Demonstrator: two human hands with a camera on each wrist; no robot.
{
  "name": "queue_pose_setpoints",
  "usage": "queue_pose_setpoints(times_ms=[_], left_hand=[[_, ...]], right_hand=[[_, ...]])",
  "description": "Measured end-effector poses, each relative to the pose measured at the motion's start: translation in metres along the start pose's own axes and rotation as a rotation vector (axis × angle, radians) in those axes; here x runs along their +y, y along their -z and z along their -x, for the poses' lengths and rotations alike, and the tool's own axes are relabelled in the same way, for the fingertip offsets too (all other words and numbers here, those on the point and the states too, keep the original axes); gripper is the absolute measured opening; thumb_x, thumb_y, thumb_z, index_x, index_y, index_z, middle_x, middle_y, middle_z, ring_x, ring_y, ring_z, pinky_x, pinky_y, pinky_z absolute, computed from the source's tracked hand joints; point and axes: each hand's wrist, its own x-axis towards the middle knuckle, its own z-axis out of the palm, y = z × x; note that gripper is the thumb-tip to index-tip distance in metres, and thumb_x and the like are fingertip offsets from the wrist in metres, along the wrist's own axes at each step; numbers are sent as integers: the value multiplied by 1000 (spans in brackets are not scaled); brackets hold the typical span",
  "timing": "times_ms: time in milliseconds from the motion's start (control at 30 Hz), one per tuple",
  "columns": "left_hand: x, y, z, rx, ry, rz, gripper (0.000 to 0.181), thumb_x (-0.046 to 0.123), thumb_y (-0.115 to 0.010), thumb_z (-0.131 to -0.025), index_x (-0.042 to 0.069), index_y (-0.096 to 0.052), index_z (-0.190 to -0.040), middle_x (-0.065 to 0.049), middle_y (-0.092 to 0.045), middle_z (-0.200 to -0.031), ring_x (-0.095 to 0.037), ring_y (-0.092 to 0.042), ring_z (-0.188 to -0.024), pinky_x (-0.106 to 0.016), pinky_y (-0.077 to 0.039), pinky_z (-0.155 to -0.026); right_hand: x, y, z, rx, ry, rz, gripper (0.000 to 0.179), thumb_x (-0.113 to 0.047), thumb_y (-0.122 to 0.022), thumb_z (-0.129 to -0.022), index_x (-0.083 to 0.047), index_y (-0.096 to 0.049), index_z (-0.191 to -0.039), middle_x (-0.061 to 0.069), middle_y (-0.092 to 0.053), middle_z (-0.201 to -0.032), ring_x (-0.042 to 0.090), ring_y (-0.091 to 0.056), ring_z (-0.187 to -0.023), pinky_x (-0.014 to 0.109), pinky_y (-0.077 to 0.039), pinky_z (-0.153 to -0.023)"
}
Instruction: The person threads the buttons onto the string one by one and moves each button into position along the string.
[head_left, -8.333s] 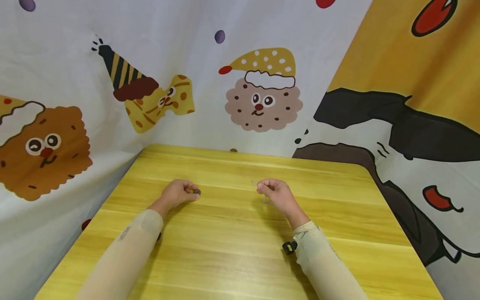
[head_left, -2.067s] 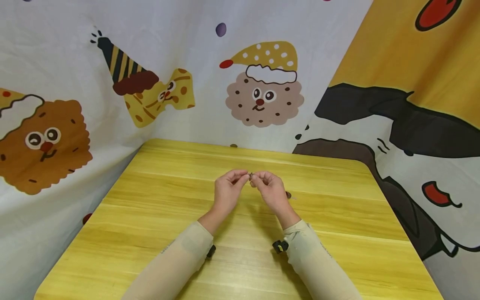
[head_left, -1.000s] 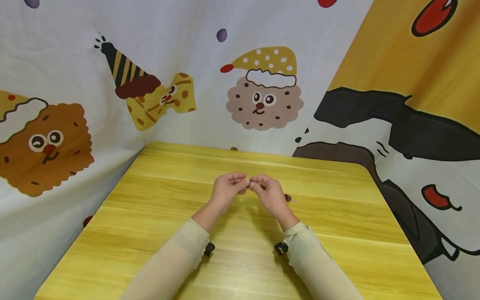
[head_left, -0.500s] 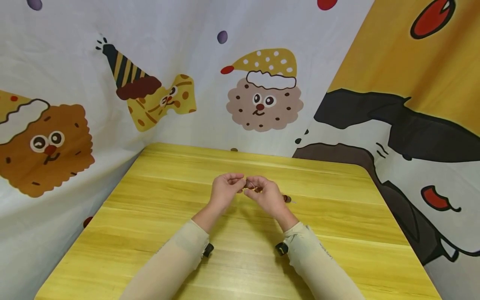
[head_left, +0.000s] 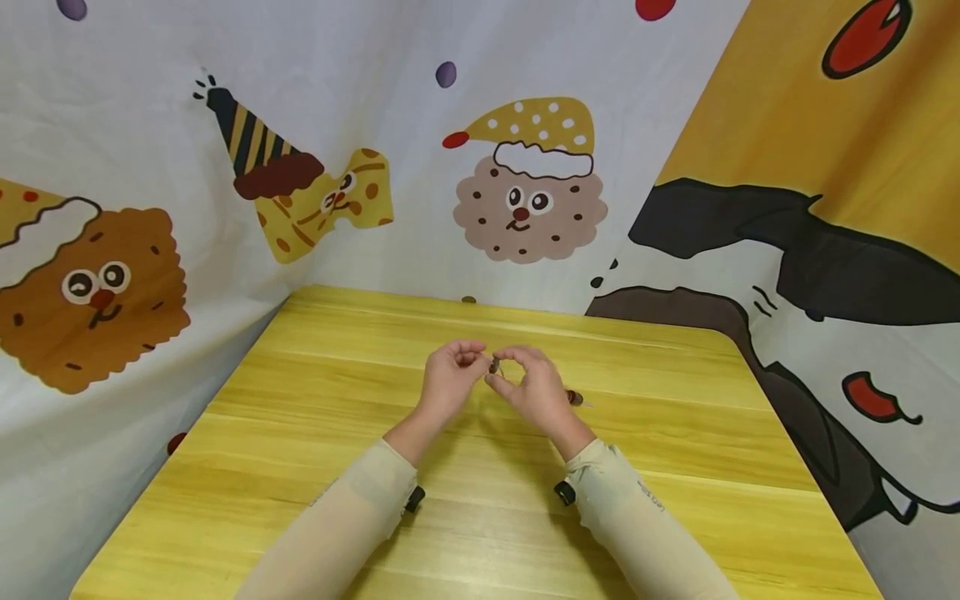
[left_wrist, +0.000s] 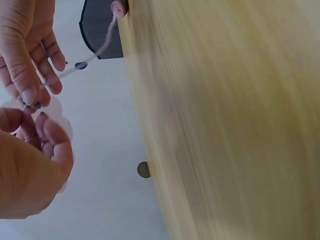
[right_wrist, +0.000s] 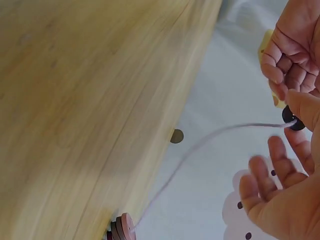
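Observation:
In the head view my left hand (head_left: 448,379) and right hand (head_left: 534,385) meet above the middle of the table. Between them is a small dark button (head_left: 494,366), seen as black in the right wrist view. The right thumb and index finger hold it by its rim, while the other right fingers spread loosely. A pale pink string (right_wrist: 200,142) runs from the button down to a stack of threaded buttons (right_wrist: 120,227), brown with a pink one on the end. Close beside the button, my left thumb and index finger pinch what looks like the string's end, mostly hidden.
The buttons' stack (head_left: 574,397) lies on the yellow wooden table (head_left: 480,500), right of my right wrist, with a short string end poking out. A cartoon-printed cloth (head_left: 420,250) hangs behind the table. Small black cameras sit at both wrists.
Earlier the hands were apart, the left with a button and the right with the string. They came together, and the right thumb and index finger have since parted around the button.

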Motion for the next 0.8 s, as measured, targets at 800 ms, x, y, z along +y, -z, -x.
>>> queue_pose_setpoints(times_ms=[800], left_hand=[[-8,7,0,70,-138,-126,31,10,-72,-98,11,-73,-129,-6,-80,-93,-14,-62,-77,-21,-48,-64]], right_hand=[[56,26,9,-200,-73,-14,37,-27,-87,-92,-14,-78,-124,6,-72,-136,38,-58,-138,64,-42,-119]])
